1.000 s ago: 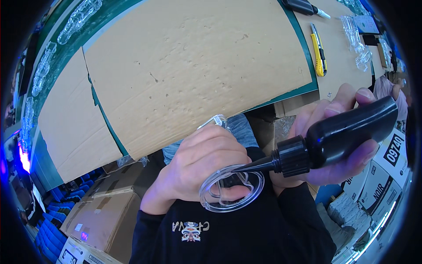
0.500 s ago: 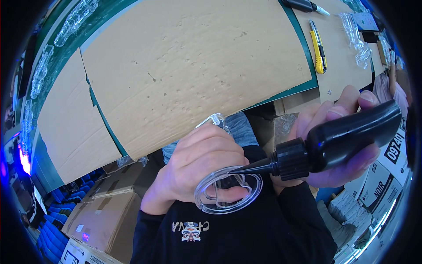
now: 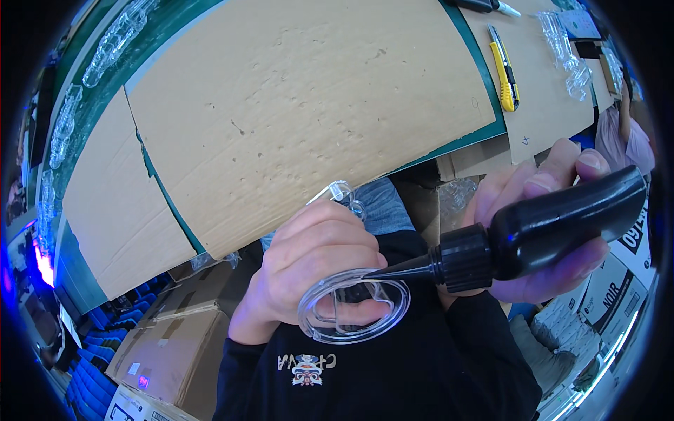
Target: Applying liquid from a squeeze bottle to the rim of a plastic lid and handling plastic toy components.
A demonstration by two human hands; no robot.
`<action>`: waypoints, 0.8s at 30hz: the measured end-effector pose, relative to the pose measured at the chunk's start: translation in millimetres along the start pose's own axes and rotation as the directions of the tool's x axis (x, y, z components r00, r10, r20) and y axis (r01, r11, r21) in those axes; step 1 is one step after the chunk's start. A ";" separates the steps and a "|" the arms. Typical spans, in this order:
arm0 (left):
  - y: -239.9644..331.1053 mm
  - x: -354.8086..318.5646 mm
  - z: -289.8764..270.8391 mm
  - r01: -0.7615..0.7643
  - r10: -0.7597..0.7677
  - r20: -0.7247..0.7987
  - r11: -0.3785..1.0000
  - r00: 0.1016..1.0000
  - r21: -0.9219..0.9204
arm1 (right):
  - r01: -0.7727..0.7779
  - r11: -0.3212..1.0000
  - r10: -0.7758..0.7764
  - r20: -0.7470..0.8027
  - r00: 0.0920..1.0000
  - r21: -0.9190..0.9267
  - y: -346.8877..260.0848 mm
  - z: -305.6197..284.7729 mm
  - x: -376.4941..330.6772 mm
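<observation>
By the near edge of the cardboard-covered surface (image 3: 302, 91), the left hand (image 3: 309, 259) has its grip wrapped around a clear, round-rimmed piece (image 3: 347, 338), and the right hand (image 3: 509, 195) grips a black squeeze bottle (image 3: 562, 228), tapered nozzle (image 3: 407, 269) right at that rim! Squeezing too hard could blob whatever's inside; one wrist wobble could skid the nozzle toward the left thumb (image 3: 365, 310).

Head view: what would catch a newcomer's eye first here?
Probably the big black bottle in the right hand, right of centre, its nozzle at the clear round rim held by the left hand. Then a yellow cutter at upper right and a bright violet glow at far left.
</observation>
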State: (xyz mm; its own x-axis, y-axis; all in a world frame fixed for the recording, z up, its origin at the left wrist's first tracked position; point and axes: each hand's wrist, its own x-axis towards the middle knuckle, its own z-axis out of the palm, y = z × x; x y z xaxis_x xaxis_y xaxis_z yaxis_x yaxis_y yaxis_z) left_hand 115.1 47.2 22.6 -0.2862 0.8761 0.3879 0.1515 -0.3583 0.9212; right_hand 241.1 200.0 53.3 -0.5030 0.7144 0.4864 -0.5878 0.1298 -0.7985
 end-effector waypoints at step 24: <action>2.0 -2.6 0.4 0.036 -0.036 -0.061 0.999 0.997 -0.006 | 0.088 0.995 -0.093 0.096 0.991 0.055 -11.2 -11.3 -9.9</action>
State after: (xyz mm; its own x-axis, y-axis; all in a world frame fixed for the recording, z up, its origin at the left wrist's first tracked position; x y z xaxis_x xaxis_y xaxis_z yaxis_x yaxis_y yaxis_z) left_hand 116.5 44.4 23.5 -0.3484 0.8675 0.3551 0.1353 -0.3283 0.9348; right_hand 259.9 199.2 53.4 -0.5051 0.6297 0.5902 -0.6638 0.1536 -0.7320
